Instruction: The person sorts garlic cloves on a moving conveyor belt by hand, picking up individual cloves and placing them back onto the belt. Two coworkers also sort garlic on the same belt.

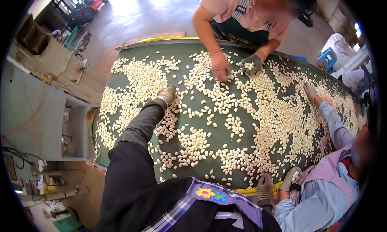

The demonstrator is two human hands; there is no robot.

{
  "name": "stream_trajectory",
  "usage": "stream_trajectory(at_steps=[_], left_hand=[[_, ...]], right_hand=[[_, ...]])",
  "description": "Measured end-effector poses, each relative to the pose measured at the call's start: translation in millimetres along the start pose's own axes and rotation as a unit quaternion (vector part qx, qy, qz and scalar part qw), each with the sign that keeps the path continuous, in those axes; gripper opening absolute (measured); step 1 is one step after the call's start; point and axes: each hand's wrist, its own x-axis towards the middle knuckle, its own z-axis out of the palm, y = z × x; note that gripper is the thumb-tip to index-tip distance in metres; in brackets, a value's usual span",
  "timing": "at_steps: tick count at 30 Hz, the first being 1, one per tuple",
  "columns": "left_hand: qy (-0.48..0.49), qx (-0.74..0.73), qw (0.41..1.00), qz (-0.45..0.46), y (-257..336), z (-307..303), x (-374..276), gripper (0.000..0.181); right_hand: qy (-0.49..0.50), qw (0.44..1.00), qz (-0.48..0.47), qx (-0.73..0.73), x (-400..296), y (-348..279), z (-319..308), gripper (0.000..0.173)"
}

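White beans [145, 77] lie in loose patches over a green conveyor belt [199, 174]. My left hand [167, 94], in a striped, light-coloured knit glove, reaches out across the belt at left. It rests at the edge of a thick patch, and its fingertips are hard to make out. Close to my body, my right hand [265, 185] wears a similar glove and is at the belt's near edge. Its palm side is hidden, so anything inside it does not show. Beans lie just beyond it.
Opposite, a co-worker's bare hand [220, 67] touches beans while their gloved hand [251, 64] holds several. At right, another co-worker's gloved hand [310, 91] reaches over the belt; their other glove [292, 175] holds beans near my right hand. A red forklift [90, 3] stands far left.
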Motion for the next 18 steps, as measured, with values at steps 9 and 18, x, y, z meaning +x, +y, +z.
stream_trajectory(at_steps=[9,18], left_hand=[[-0.159,-0.933,0.321,-0.03,-56,32,-24,0.008],[0.244,-0.196,0.946,-0.084,-80,-18,86,0.037]], right_hand=[[-0.026,0.999,0.028,0.003,1,32,-3,0.011],[-0.011,1.0,0.015,-0.013,-3,58,-10,0.011]])
